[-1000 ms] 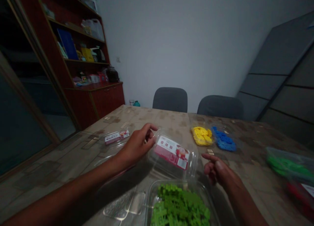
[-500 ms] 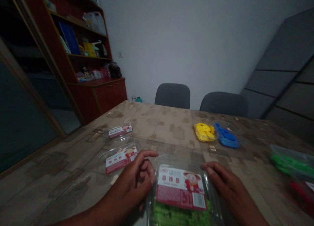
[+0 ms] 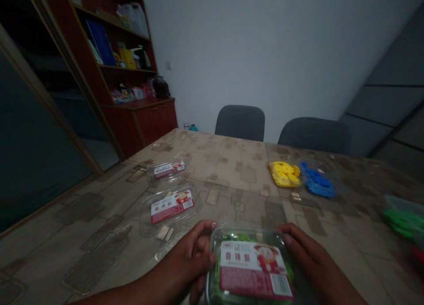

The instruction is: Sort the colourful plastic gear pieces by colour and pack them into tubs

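Observation:
Close in front of me is a clear plastic box (image 3: 253, 269) with a white and red label on its lid and bright green pieces inside. The lid lies over the pieces; whether its rim is fully closed I cannot tell. My left hand (image 3: 195, 258) grips the box's left side, thumb at the front and fingers curled at the edge. On the opposite side, my right hand (image 3: 303, 252) holds the far right corner, fingers bent over the rim. The box's near end runs out of the picture.
Two clear labelled lids (image 3: 172, 205) (image 3: 169, 169) lie on the left of the patterned table (image 3: 238, 163). Clear boxes of yellow pieces (image 3: 285, 174) and blue pieces (image 3: 317, 180) stand further off. Green pieces (image 3: 402, 221) in a container are at right. Two grey chairs (image 3: 240, 122) stand behind.
The lid has come down over the green pieces, its label sliding slightly right and toward me. My left fingers have drawn in on the box. The camera view has shifted a little.

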Available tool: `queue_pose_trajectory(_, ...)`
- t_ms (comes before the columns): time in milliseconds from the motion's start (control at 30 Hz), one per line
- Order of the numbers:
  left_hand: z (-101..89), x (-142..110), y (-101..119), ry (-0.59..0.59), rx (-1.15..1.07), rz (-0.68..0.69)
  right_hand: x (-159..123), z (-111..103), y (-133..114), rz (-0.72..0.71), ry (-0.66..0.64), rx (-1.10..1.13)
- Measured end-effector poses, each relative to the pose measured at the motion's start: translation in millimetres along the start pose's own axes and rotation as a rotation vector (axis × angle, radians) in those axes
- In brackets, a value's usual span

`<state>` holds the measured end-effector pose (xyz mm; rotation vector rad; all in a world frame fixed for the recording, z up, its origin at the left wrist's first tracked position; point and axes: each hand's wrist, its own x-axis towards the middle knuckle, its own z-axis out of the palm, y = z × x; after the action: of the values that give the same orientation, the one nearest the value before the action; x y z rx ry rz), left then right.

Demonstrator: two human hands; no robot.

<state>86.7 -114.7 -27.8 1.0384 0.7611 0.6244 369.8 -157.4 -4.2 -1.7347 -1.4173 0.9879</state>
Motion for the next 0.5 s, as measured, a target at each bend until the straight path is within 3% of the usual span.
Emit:
queue_pose_trajectory(200, 8.3, -2.8, 6.9, 0.027, -0.201, -0.033, -7.6, 15.4, -9.5, 0.140, 0.119, 0.288)
queue_pose_trajectory(333, 7.1, -0.4, 10.5, 0.066, -0.237, -0.042, -8.2, 21.2, -7.8, 0.192, 0.114, 0.407)
queue_pose_trajectory(500, 2.9, 0.4, 11.3, 0.030, -0.260, -0.089, -10.4, 23.3, -13.0, 0.266, 0.089, 0.573)
